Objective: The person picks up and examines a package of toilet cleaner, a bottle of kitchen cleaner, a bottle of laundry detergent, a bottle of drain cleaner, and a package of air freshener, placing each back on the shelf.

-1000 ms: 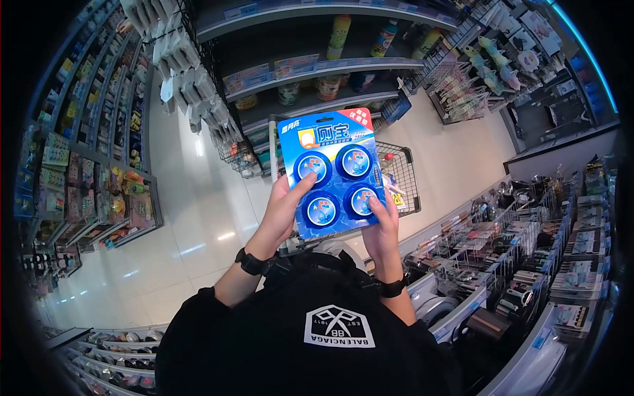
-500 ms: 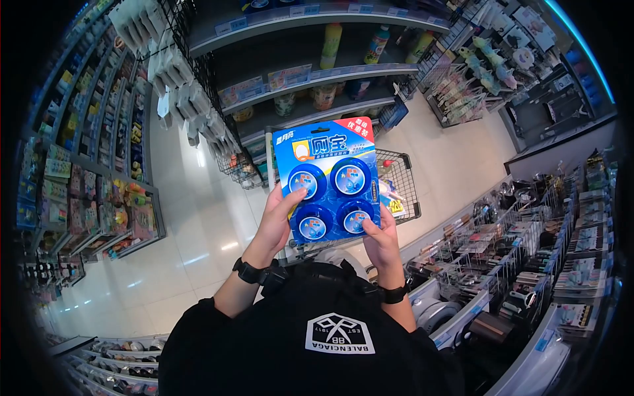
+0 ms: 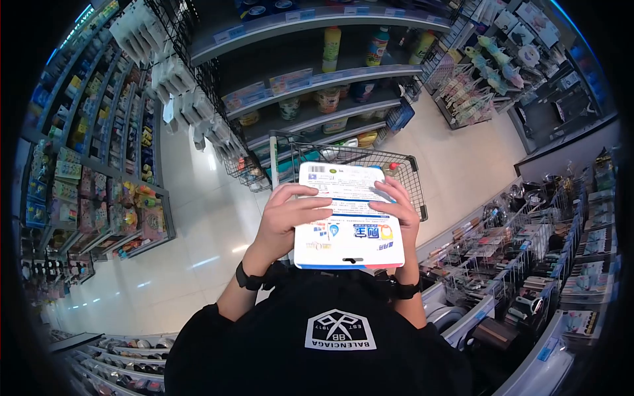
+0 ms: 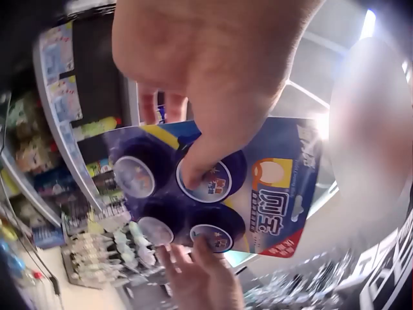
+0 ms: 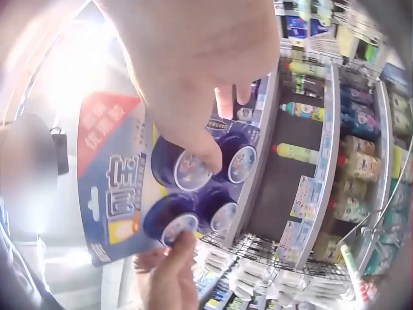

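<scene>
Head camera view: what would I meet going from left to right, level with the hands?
Colourful packets on display, left hand, white-backed pack, right hand, packaged goods on the far right.

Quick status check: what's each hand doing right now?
Left hand: holding the blister pack, thumb on the front, fingers across the printed back.
Right hand: holding the same pack by the opposite side, likewise.

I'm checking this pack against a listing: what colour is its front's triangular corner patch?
The corner patch is red with white lettering, clearest from the right wrist.
</scene>
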{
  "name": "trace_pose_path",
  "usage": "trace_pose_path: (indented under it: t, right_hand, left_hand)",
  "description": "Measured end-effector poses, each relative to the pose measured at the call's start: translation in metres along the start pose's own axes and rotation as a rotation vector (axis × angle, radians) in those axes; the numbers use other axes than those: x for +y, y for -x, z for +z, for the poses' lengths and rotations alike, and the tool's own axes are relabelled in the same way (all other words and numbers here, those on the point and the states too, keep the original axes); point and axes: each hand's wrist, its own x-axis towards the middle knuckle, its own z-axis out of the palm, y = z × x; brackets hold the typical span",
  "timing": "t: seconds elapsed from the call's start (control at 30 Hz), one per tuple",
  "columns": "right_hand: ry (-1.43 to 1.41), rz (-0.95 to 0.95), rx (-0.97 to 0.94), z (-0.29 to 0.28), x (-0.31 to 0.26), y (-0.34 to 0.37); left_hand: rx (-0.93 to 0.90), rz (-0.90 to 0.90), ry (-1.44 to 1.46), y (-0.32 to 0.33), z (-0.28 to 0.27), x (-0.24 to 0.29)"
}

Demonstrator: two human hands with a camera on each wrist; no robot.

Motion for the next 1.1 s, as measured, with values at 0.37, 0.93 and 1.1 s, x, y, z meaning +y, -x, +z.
trace_pose_path:
  t: [0.37, 0.93, 1.1]
  right_hand:
    - [-0.487, 0.290, -0.015, -0.008, 0.023, -0.013]
    - [-1.018, 0.615, -0.370, 0.016, 0.075, -0.041]
    - [-0.980, 0.521, -0.272, 0.008, 0.070, -0.050]
  left_hand:
    - [0.140, -0.249, 0.128, -0.017, 0.009, 0.025]
    - [0.439, -0.792, 0.533, -0.029, 0.058, 0.033]
    - [0.477, -0.803, 0.658, -0.056, 0.048, 0.014]
